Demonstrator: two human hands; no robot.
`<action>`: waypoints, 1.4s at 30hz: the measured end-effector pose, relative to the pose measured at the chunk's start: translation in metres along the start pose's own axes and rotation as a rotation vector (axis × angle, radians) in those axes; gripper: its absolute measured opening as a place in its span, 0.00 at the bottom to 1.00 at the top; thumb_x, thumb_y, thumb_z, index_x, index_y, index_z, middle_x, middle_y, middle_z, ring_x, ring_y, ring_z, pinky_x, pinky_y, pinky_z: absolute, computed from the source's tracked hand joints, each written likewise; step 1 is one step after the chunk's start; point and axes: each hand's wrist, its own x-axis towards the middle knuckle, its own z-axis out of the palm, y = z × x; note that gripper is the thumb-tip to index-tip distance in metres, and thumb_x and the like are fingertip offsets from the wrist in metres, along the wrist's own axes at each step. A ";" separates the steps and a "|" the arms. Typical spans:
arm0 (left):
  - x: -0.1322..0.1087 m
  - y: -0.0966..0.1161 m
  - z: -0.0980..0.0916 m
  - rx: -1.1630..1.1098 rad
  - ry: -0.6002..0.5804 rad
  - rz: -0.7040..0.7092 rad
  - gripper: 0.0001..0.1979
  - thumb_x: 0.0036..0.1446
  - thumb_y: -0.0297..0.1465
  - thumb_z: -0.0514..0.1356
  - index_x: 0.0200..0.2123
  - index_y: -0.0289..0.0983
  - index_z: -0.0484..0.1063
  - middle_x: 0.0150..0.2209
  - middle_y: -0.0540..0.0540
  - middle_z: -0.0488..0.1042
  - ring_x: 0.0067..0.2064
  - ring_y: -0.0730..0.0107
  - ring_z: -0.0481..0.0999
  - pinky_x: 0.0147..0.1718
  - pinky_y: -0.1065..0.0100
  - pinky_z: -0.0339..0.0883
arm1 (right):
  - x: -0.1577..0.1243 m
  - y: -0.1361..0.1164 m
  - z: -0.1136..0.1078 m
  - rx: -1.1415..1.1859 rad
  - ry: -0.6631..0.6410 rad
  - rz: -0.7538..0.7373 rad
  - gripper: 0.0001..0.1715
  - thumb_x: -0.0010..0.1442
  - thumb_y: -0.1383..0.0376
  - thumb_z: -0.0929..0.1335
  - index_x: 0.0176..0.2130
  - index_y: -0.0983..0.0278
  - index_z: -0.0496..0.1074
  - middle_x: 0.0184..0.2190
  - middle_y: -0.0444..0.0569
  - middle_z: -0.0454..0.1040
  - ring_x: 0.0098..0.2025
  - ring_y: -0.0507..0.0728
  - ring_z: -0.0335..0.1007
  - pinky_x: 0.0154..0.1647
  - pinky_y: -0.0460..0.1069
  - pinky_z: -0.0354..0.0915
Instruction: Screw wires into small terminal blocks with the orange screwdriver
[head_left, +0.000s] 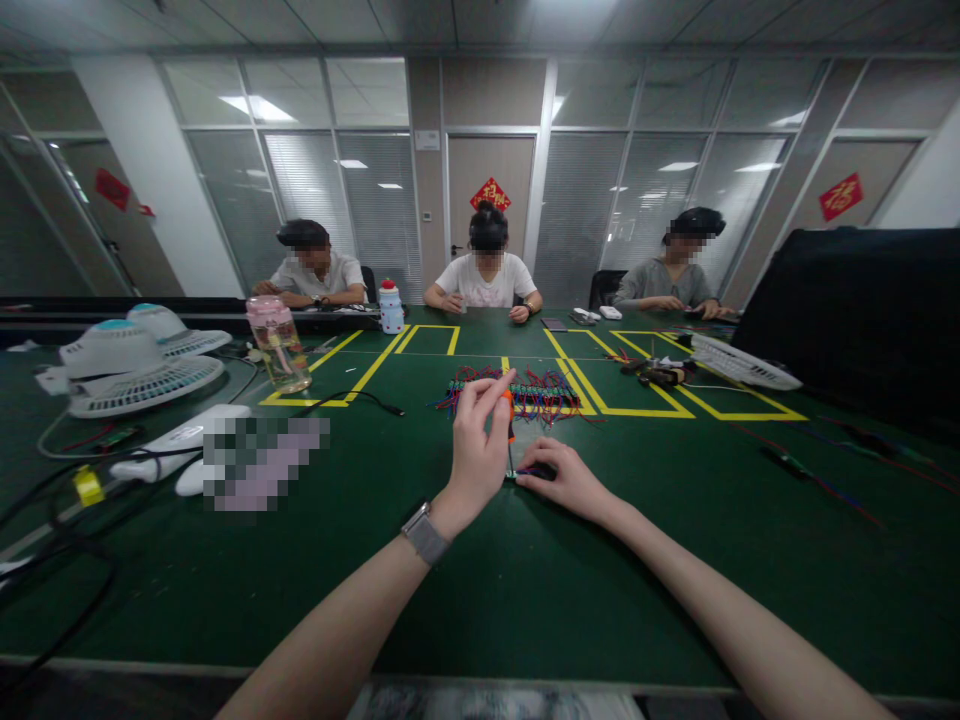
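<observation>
At the green table (570,610), a small board (511,476) touches the right hand (564,480)

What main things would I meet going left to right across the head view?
Nearer white fan, pink-lidded bottle, red-topped bottle, left hand, right hand, large black panel. Left out: the orange screwdriver and wired boards, which overlap the hands left to right.

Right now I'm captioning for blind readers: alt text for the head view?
The left hand holds an orange-handled screwdriver upright at a small circuit board held by the right hand; beyond are a row of wired circuit boards and three seated people.
</observation>
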 end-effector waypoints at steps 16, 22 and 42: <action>0.000 -0.002 0.001 0.003 0.007 0.024 0.17 0.65 0.30 0.48 0.55 0.40 0.65 0.48 0.43 0.71 0.50 0.67 0.68 0.51 0.62 0.61 | -0.001 -0.001 -0.001 0.003 -0.004 0.005 0.06 0.54 0.62 0.72 0.32 0.63 0.77 0.34 0.49 0.72 0.39 0.57 0.69 0.44 0.52 0.63; 0.001 -0.001 -0.001 0.073 0.045 0.039 0.12 0.60 0.33 0.57 0.46 0.41 0.73 0.38 0.46 0.71 0.41 0.67 0.70 0.43 0.64 0.64 | 0.000 0.001 0.000 -0.002 -0.002 -0.001 0.06 0.53 0.62 0.72 0.32 0.62 0.77 0.34 0.49 0.73 0.39 0.57 0.69 0.44 0.52 0.63; 0.001 -0.002 -0.001 0.049 0.034 -0.006 0.17 0.65 0.30 0.48 0.54 0.39 0.67 0.46 0.43 0.70 0.48 0.68 0.69 0.49 0.65 0.63 | 0.000 -0.001 0.000 0.002 0.005 -0.007 0.06 0.54 0.62 0.72 0.33 0.63 0.77 0.34 0.49 0.73 0.38 0.57 0.69 0.44 0.53 0.63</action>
